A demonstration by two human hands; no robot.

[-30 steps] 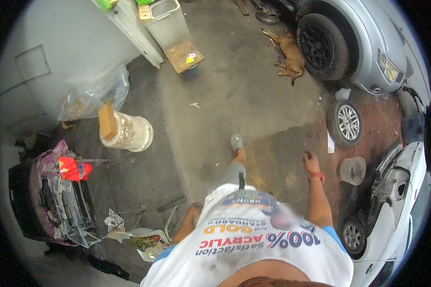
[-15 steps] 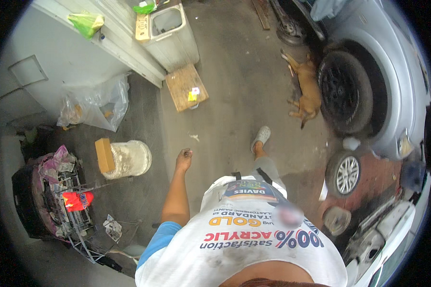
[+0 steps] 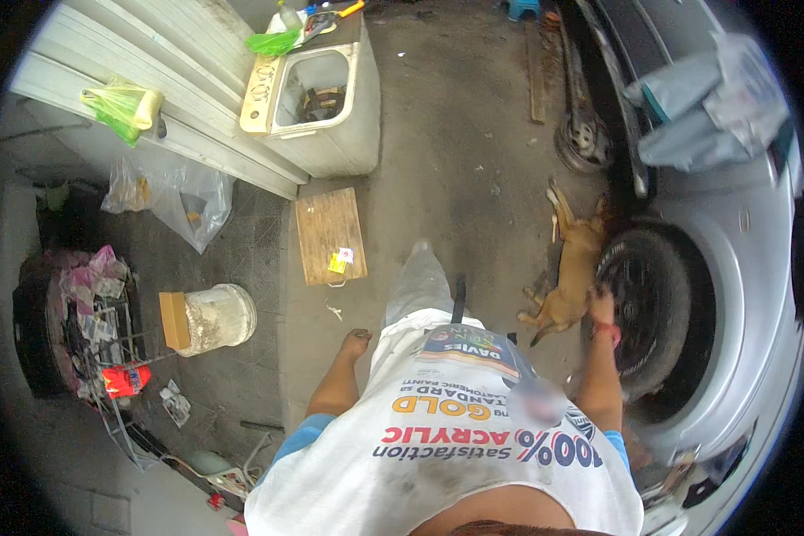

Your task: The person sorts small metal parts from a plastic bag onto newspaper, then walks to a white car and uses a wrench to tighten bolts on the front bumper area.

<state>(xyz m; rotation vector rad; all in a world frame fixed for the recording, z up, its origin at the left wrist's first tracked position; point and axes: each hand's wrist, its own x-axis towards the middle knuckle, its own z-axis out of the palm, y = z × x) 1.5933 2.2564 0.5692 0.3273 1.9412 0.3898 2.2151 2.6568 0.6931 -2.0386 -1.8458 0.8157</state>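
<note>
My left hand (image 3: 356,343) hangs beside my left hip over the floor, its fingers curled in; whether anything is inside them I cannot make out. My right hand (image 3: 602,305), with a red band (image 3: 609,334) at its wrist, is out to the right. It overlaps the edge of a black car wheel (image 3: 639,290) in view, and contact cannot be told. Its fingers are too small and dark to read. Left of that hand a brown dog (image 3: 576,268) lies on its side on the floor. My leg (image 3: 417,281) in grey trousers reaches forward.
Ahead on the left stands a white washing machine (image 3: 339,143) with things in its tub. A wooden board (image 3: 330,234) lies before it. A dirty white bucket (image 3: 221,317) touches a cardboard box (image 3: 175,322). A silver car (image 3: 732,196) with plastic bags (image 3: 715,103) lines the right.
I have moved forward; the washing machine, board and dog sit lower in view. My right arm has come into view, and my left hand has dropped back nearer my hip.
</note>
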